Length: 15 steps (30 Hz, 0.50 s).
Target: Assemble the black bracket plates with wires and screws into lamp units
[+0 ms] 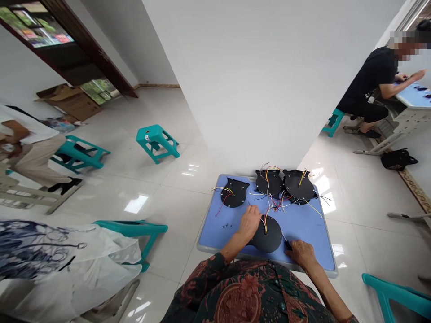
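Observation:
A round black plate (270,240) with yellow, white and red wires from its middle lies near the table's front edge. My left hand (249,223) is at the plate's upper left edge, fingers curled together beside the wires; what they pinch is hidden. In my right hand (303,252) is a screwdriver (288,245) with a dark handle, its thin shaft pointing at the plate's right edge. Several small screws (227,225) lie left of my left hand. Further back sit a similar wired black plate (235,194), another (269,183) and a stacked group (299,186).
The blue table (212,231) stands against a white pillar (256,89). Teal stools stand on the tiled floor, one (157,141) ahead left and one (400,296) at right. A person (370,76) works at another table at right; others sit at left.

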{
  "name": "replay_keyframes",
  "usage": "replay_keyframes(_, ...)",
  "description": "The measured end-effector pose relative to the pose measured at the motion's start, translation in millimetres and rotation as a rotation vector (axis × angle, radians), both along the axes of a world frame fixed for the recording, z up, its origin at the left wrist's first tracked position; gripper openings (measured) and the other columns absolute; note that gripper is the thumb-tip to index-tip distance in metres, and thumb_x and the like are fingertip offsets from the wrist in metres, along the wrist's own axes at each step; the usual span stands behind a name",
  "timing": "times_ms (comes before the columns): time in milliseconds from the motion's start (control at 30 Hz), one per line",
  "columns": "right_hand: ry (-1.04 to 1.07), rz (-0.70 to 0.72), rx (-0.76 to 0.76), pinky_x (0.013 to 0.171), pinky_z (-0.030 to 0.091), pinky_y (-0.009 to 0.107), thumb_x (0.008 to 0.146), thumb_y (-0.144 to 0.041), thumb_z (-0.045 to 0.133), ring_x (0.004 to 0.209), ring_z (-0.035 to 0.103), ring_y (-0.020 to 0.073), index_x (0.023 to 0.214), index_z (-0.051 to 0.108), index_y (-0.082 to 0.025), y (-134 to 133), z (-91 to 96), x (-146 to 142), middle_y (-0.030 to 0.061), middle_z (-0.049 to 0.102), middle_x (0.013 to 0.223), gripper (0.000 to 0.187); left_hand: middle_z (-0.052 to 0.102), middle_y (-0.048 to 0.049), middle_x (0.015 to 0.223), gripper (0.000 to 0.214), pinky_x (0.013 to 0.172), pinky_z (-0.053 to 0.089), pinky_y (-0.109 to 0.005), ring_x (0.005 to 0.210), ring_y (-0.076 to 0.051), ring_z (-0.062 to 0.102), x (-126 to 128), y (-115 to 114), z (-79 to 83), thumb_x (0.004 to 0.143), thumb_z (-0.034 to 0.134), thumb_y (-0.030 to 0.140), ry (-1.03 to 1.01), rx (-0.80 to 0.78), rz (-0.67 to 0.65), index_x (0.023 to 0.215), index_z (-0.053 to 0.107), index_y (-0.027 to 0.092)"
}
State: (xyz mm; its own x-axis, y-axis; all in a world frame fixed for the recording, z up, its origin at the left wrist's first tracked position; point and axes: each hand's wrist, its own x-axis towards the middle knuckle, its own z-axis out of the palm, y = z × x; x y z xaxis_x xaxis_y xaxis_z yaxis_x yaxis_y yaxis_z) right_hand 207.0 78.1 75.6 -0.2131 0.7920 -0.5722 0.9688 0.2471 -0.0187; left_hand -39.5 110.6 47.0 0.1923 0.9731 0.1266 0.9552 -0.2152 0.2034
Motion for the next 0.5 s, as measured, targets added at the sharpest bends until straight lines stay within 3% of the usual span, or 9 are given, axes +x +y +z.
replay_keyframes(133,0.005,-0.007,-0.001,0.081,0.053,0.04,0.093,-0.039,0.066,0.102,0.074,0.034,0.095,0.076,-0.02,2,-1.0,1,0.0177,0.077,0.104,0.021,0.064,-0.0131,0.111,0.016,0.095,0.052,-0.042,0.104,-0.026,0.059,-78,-40,-17.6,0.103,0.047,0.025,0.008,0.103,0.219,0.102,0.06,0.015)
replay_keyframes(233,0.026,-0.024,0.01,0.081,0.051,0.04,0.093,-0.038,0.065,0.102,0.074,0.0346,0.094,0.075,-0.019,5,-1.3,2,0.0184,0.077,0.103,0.021,0.065,-0.015,0.107,0.018,0.091,0.053,-0.043,0.103,-0.028,0.059,-116,-67,-35.4,0.103,0.048,0.024,0.039,0.122,0.283,0.097,0.061,0.014)
replay_keyframes(367,0.062,-0.063,0.047,0.077,0.049,0.038,0.095,-0.036,0.063,0.098,0.074,0.0349,0.094,0.074,-0.017,12,-0.1,1,0.0205,0.077,0.099,0.022,0.065,-0.0159,0.112,0.019,0.094,0.053,-0.045,0.108,-0.029,0.059,-129,-85,-50.4,0.103,0.047,0.025,0.029,0.147,0.314,0.094,0.062,0.016)
replay_keyframes(500,0.148,-0.105,0.09,0.073,0.046,0.034,0.101,-0.036,0.051,0.093,0.074,0.0315,0.102,0.072,-0.019,14,-1.1,-4,0.0176,0.077,0.095,0.027,0.066,-0.0166,0.116,0.016,0.097,0.053,-0.047,0.113,-0.031,0.059,-126,-86,-52.7,0.101,0.049,0.024,0.012,0.143,0.339,0.097,0.063,0.016)
